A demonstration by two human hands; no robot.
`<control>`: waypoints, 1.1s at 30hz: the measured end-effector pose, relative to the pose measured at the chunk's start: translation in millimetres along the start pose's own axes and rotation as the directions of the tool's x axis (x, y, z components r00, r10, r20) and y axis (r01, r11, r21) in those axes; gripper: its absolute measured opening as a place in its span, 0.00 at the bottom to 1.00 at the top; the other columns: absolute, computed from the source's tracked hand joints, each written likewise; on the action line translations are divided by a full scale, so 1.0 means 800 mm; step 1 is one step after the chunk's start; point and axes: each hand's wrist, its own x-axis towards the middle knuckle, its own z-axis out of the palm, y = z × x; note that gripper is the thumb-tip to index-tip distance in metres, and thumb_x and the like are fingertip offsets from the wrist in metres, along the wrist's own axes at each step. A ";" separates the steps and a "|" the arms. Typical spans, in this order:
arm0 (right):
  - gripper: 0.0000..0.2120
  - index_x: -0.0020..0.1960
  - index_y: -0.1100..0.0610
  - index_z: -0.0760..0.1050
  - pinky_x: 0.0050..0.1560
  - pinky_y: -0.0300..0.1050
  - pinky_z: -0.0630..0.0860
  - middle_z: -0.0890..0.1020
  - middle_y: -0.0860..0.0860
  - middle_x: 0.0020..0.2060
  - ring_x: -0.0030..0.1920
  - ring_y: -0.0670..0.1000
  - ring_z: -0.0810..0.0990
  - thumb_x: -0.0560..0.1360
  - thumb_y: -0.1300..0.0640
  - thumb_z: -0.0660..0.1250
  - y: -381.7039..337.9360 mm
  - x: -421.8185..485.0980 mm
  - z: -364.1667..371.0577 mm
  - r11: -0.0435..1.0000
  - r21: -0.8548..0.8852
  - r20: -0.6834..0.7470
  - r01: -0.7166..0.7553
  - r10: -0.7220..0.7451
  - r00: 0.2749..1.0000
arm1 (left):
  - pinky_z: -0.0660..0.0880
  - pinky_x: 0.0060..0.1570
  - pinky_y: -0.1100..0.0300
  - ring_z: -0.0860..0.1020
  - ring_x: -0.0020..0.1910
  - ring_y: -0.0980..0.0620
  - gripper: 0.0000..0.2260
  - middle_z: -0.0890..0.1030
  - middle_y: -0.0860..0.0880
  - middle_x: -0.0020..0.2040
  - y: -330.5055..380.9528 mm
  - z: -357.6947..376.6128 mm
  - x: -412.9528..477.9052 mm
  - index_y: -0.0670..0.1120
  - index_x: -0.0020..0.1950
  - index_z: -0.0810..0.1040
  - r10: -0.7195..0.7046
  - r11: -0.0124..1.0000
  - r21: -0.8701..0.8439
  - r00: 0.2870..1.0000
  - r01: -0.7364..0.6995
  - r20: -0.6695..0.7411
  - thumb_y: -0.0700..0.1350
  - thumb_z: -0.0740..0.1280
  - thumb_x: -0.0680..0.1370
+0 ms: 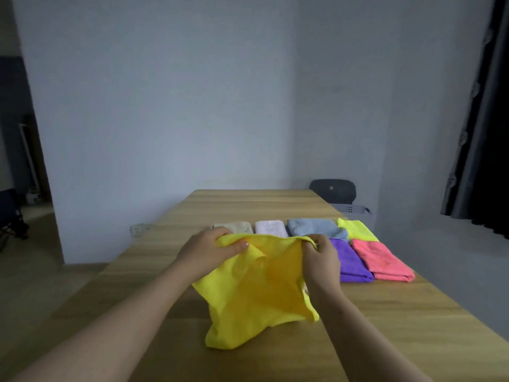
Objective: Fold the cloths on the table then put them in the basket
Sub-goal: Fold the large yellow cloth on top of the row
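A yellow cloth (256,296) hangs rumpled over the wooden table (413,321), its lower end resting on the top. My left hand (209,252) grips its upper left edge, thumb over the fabric. My right hand (321,257) pinches the upper right edge. Behind it lie folded cloths: beige (237,226), pale pink (271,226), light blue (316,227), lime yellow (356,229), purple (351,260) and coral pink (382,261). A grey basket (354,209) shows past the table's far right corner.
A dark chair back (333,191) stands behind the basket. Black curtains (487,119) hang at the right. A wall socket (139,229) sits low on the wall at the left, and bare wood lies left of the yellow cloth.
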 end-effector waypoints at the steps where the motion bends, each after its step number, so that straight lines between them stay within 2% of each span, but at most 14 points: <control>1: 0.07 0.49 0.53 0.73 0.45 0.45 0.68 0.75 0.47 0.38 0.43 0.50 0.72 0.76 0.61 0.58 -0.006 0.002 -0.001 1.000 0.010 -0.009 0.005 -0.005 1.000 | 0.73 0.44 0.58 0.77 0.46 0.53 0.08 0.79 0.56 0.44 0.006 -0.003 0.003 0.58 0.43 0.76 0.015 0.998 0.066 0.999 -0.012 -0.036 0.62 0.67 0.72; 3: 0.09 0.51 0.55 0.75 0.46 0.47 0.69 0.76 0.50 0.39 0.44 0.53 0.72 0.75 0.61 0.57 -0.017 0.004 -0.006 0.999 0.034 -0.036 0.014 -0.013 0.999 | 0.73 0.46 0.56 0.77 0.48 0.49 0.05 0.79 0.53 0.45 0.017 -0.008 0.005 0.56 0.41 0.75 0.029 0.989 0.146 0.994 -0.014 -0.106 0.56 0.65 0.74; 4: 0.10 0.52 0.55 0.75 0.45 0.47 0.69 0.76 0.50 0.38 0.43 0.53 0.72 0.75 0.62 0.57 -0.021 0.005 -0.010 0.999 0.047 -0.059 0.018 -0.015 0.998 | 0.74 0.49 0.55 0.77 0.49 0.49 0.03 0.79 0.53 0.46 0.021 -0.012 0.007 0.55 0.42 0.76 0.014 0.991 0.136 0.992 0.003 -0.123 0.52 0.64 0.74; 6: 0.11 0.53 0.56 0.75 0.45 0.48 0.69 0.77 0.51 0.39 0.41 0.54 0.72 0.74 0.63 0.57 -0.030 0.008 -0.021 0.997 0.068 -0.094 0.033 -0.026 0.995 | 0.75 0.53 0.53 0.76 0.51 0.49 0.06 0.80 0.53 0.49 0.023 -0.024 0.007 0.55 0.45 0.78 -0.048 0.996 0.068 0.987 0.059 -0.151 0.46 0.62 0.74; 9: 0.11 0.52 0.55 0.74 0.43 0.47 0.67 0.75 0.49 0.37 0.36 0.48 0.70 0.74 0.64 0.57 -0.047 0.008 -0.038 0.991 0.116 -0.145 0.070 -0.053 0.988 | 0.74 0.50 0.57 0.76 0.50 0.50 0.08 0.80 0.52 0.52 0.018 -0.041 0.004 0.54 0.44 0.78 -0.096 0.995 0.002 0.969 0.099 -0.229 0.42 0.63 0.73; 11: 0.09 0.46 0.55 0.74 0.43 0.48 0.68 0.74 0.45 0.34 0.35 0.45 0.70 0.72 0.65 0.58 -0.058 0.004 -0.047 0.984 0.153 -0.180 0.097 -0.069 0.981 | 0.70 0.43 0.60 0.73 0.46 0.51 0.08 0.79 0.51 0.51 0.019 -0.048 -0.001 0.54 0.43 0.77 -0.134 0.990 -0.069 0.945 0.119 -0.299 0.41 0.63 0.74; 13: 0.09 0.42 0.52 0.73 0.37 0.46 0.68 0.74 0.43 0.34 0.34 0.45 0.70 0.71 0.64 0.59 -0.069 -0.003 -0.056 0.976 0.192 -0.211 0.107 -0.066 0.975 | 0.66 0.36 0.61 0.70 0.43 0.52 0.09 0.79 0.50 0.51 0.025 -0.053 -0.007 0.54 0.43 0.76 -0.180 0.981 -0.132 0.916 0.141 -0.359 0.40 0.62 0.75; 18: 0.08 0.41 0.49 0.72 0.34 0.42 0.66 0.74 0.42 0.34 0.34 0.41 0.71 0.71 0.62 0.60 -0.096 -0.017 -0.080 0.952 0.268 -0.310 0.150 -0.062 0.949 | 0.65 0.41 0.60 0.71 0.44 0.49 0.08 0.77 0.50 0.48 0.051 -0.068 -0.025 0.53 0.47 0.76 -0.180 0.971 -0.226 0.862 0.079 -0.473 0.42 0.59 0.75; 20: 0.06 0.44 0.53 0.74 0.34 0.42 0.67 0.74 0.42 0.33 0.34 0.42 0.71 0.71 0.62 0.60 -0.105 -0.021 -0.089 0.942 0.277 -0.348 0.191 -0.087 0.933 | 0.65 0.40 0.59 0.72 0.42 0.50 0.07 0.76 0.51 0.47 0.064 -0.074 -0.033 0.53 0.47 0.75 -0.185 0.959 -0.282 0.838 0.039 -0.514 0.44 0.59 0.76; 24: 0.03 0.41 0.55 0.73 0.44 0.45 0.66 0.72 0.50 0.43 0.39 0.50 0.70 0.71 0.60 0.61 -0.126 -0.020 -0.101 0.935 0.249 -0.436 0.254 -0.126 0.891 | 0.63 0.34 0.59 0.71 0.37 0.52 0.06 0.75 0.52 0.43 0.094 -0.094 -0.041 0.52 0.47 0.73 -0.211 0.917 -0.394 0.773 -0.055 -0.598 0.45 0.57 0.76; 25: 0.04 0.37 0.55 0.71 0.44 0.45 0.66 0.71 0.51 0.43 0.39 0.51 0.69 0.71 0.60 0.60 -0.131 -0.018 -0.105 0.934 0.245 -0.450 0.261 -0.129 0.884 | 0.63 0.33 0.60 0.71 0.37 0.53 0.06 0.74 0.53 0.41 0.100 -0.099 -0.041 0.51 0.47 0.73 -0.210 0.910 -0.407 0.758 -0.079 -0.617 0.45 0.57 0.76; 27: 0.09 0.32 0.54 0.65 0.36 0.46 0.64 0.70 0.49 0.34 0.33 0.50 0.65 0.70 0.60 0.59 -0.139 -0.013 -0.110 0.929 0.250 -0.455 0.272 -0.136 0.880 | 0.62 0.32 0.63 0.69 0.35 0.58 0.04 0.72 0.56 0.39 0.108 -0.107 -0.036 0.50 0.47 0.72 -0.195 0.898 -0.421 0.746 -0.125 -0.636 0.45 0.58 0.76; 30: 0.12 0.28 0.53 0.60 0.30 0.46 0.59 0.63 0.47 0.25 0.29 0.50 0.61 0.68 0.60 0.60 -0.138 0.003 -0.112 0.927 0.275 -0.486 0.257 -0.097 0.869 | 0.62 0.32 0.64 0.68 0.35 0.62 0.03 0.71 0.58 0.39 0.109 -0.110 -0.016 0.49 0.46 0.73 -0.180 0.883 -0.449 0.780 -0.141 -0.600 0.45 0.61 0.74; 33: 0.07 0.32 0.54 0.67 0.35 0.45 0.64 0.67 0.46 0.27 0.32 0.50 0.66 0.68 0.59 0.61 -0.112 0.024 -0.107 0.958 0.232 -0.477 0.168 -0.039 0.878 | 0.64 0.34 0.62 0.70 0.38 0.59 0.02 0.72 0.57 0.40 0.087 -0.098 0.010 0.50 0.41 0.73 -0.146 0.925 -0.377 0.874 -0.046 -0.463 0.45 0.63 0.73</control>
